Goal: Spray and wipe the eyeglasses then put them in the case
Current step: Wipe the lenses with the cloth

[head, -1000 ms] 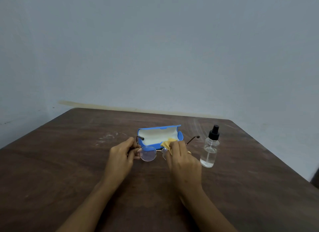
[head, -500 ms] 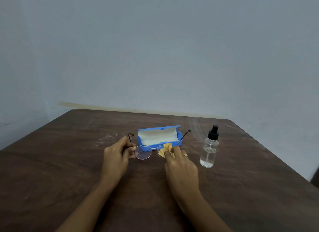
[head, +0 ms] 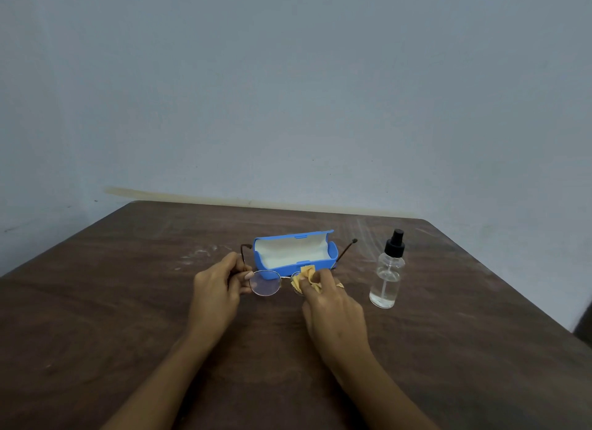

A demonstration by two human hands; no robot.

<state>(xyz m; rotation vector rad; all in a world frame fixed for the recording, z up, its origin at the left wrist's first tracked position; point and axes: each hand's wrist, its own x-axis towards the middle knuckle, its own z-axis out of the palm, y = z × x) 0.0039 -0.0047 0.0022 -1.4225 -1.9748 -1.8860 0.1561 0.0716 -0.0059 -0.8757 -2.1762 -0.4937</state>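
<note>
Two hands are at work over a dark wooden table, seen from the head camera looking forward and down.

The left hand pinches the eyeglasses at the left end of the frame, near the hinge, with thumb and fingers curled around the thin metal. The lens next to that hand is uncovered, round and thin-rimmed. I cannot tell whether it touches the wood or sits just above it.

The right hand grips a small yellow cloth, bunched between thumb and fingers and pressed over the other lens, which is mostly hidden beneath it. A ring shows on one finger of that hand.

Both temples are unfolded and point away from the person, one on each side of the blue case. The case lies open just behind the glasses, its lid tipped back and its pale lining showing.

A clear spray bottle with a black nozzle stands upright to the right of the case, apart from the right hand, with clear liquid inside. Whitish scuffs mark the wood left of the case, and a pale blue-grey wall rises behind the table.
</note>
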